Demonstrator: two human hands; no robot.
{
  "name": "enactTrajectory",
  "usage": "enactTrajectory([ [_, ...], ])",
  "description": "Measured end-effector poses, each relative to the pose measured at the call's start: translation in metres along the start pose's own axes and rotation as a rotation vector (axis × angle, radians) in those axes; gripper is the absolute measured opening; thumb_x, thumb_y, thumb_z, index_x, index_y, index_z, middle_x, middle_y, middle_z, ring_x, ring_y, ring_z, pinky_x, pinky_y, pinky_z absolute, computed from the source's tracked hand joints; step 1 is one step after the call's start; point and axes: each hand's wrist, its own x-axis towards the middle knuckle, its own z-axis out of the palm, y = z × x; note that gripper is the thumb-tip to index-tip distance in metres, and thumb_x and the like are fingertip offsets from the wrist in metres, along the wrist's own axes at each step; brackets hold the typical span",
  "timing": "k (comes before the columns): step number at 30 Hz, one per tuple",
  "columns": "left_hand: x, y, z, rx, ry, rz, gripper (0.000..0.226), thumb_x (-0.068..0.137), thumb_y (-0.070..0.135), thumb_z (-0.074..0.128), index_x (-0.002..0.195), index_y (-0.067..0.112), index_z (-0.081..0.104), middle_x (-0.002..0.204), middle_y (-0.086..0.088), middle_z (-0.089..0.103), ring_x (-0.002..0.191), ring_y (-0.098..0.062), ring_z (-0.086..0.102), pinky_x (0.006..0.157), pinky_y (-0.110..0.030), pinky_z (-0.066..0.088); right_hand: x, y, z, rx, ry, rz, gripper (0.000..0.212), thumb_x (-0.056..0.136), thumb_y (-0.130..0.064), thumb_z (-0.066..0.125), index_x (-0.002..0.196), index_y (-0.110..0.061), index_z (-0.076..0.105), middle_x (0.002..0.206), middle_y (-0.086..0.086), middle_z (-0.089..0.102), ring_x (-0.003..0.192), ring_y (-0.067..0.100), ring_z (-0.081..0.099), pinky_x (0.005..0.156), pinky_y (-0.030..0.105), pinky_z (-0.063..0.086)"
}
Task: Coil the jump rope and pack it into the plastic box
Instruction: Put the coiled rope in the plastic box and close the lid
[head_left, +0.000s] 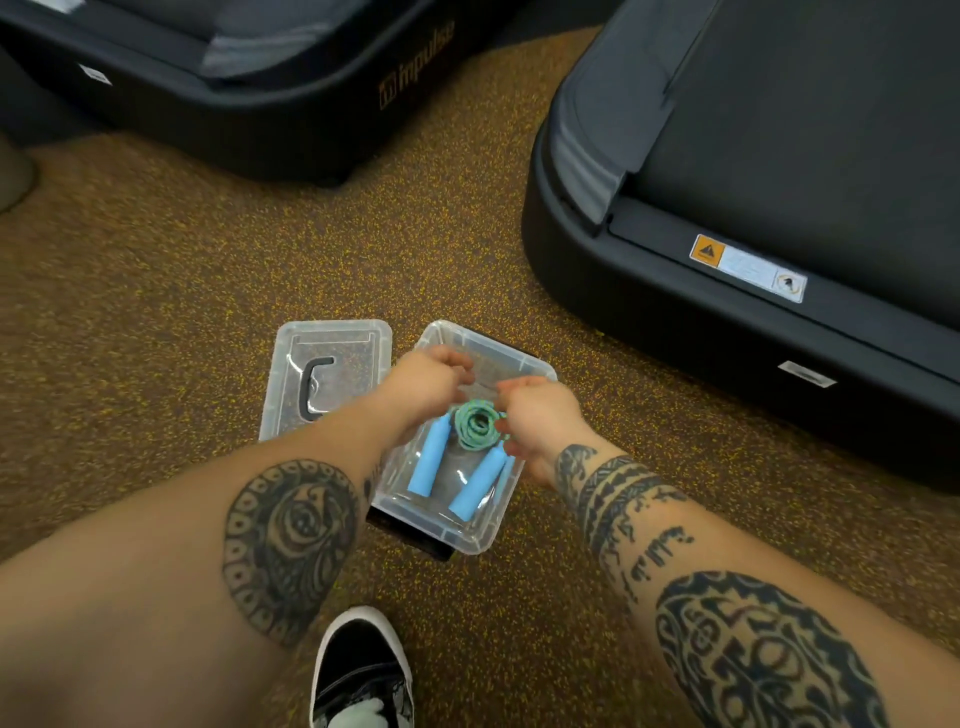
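Observation:
A clear plastic box (470, 535) stands on the speckled floor. Inside it lies the jump rope: a green coil (475, 425) with two blue handles (480, 480) pointing toward me. My left hand (428, 382) hovers over the box's far left side, fingers curled above the coil. My right hand (540, 415) is at the coil's right edge, fingers pinching the rope. Whether the left fingers touch the rope is hidden.
The clear lid (322, 374) with a dark handle lies flat just left of the box. Two black treadmill bases stand beyond, one at the right (727, 260) and one at the upper left (260, 104). My black shoe (363, 670) is at the bottom.

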Motion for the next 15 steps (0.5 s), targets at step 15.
enactTrajectory([
  [15, -0.014, -0.084, -0.122, -0.186, 0.531, -0.152, 0.015, 0.084, 0.022, 0.059, 0.095, 0.023, 0.07, 0.099, -0.009, 0.072, 0.076, -0.027, 0.065, 0.063, -0.035, 0.053, -0.01, -0.031, 0.109, 0.149, -0.162, -0.121, 0.022, 0.089, -0.014, 0.056, 0.109, -0.019, 0.065, 0.08, 0.002, 0.061, 0.072, 0.017, 0.054, 0.068, 0.032, 0.046],
])
